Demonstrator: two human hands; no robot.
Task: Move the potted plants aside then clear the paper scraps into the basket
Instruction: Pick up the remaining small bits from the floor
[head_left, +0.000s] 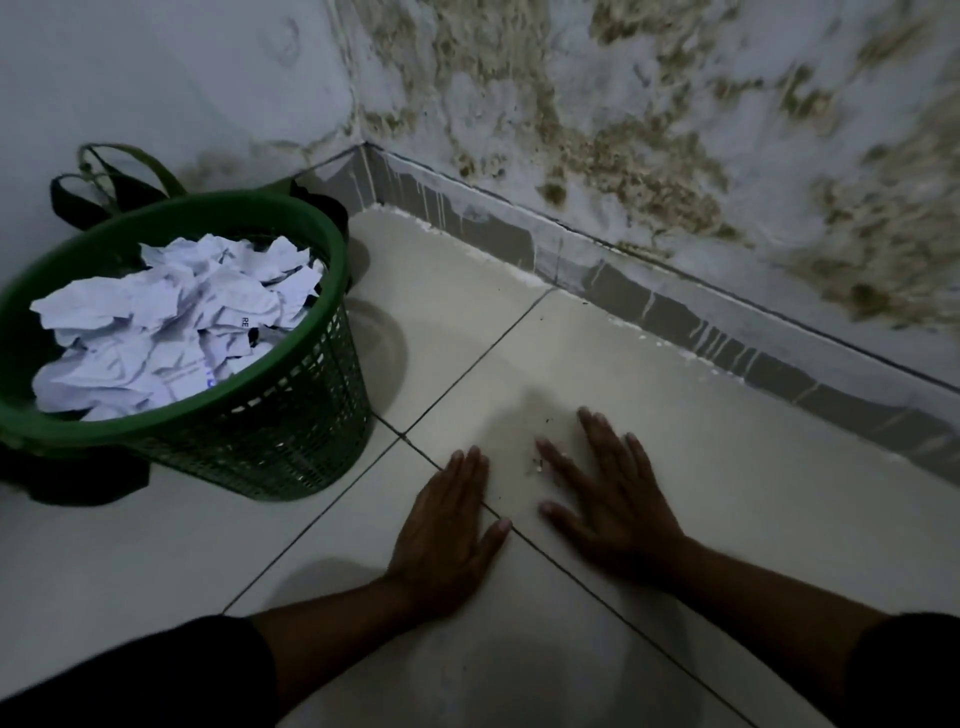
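Landmark = green basket (249, 415), standing on the floor (701, 519) near the room corner, left wall just behind it. Open tile runs from the basket's right side to the grey skirting (675, 322) along the stained wall (675, 130); a little more open tile lies in front of the basket, toward the person.

Left hand (447, 530) lies flat on the tile, right of & nearer than the basket, fingers (467, 467) straight & together, gripping nothing. Right hand (613, 499) just beyond it, further from the basket, palm down, fingers spread wide, also holding nothing. Between the two hands: a few tiny crumbs (535, 465) on the tile, too small to identify. Dark grout lines cross under the left hand.

Paper scraps (171, 322) are piled in the basket, crumpled white, heaped to approx rim level. One scrap shows "RE" in print; rest unreadable.

Plant leaves (130, 166) & dark pots poke up behind the basket against the wall; another dark shape (78, 478) sits at the basket's near-left base, can't tell what.

Room dim; floor pale glossy tile; wall paint blotched brown-yellow, w/ drips on skirting.
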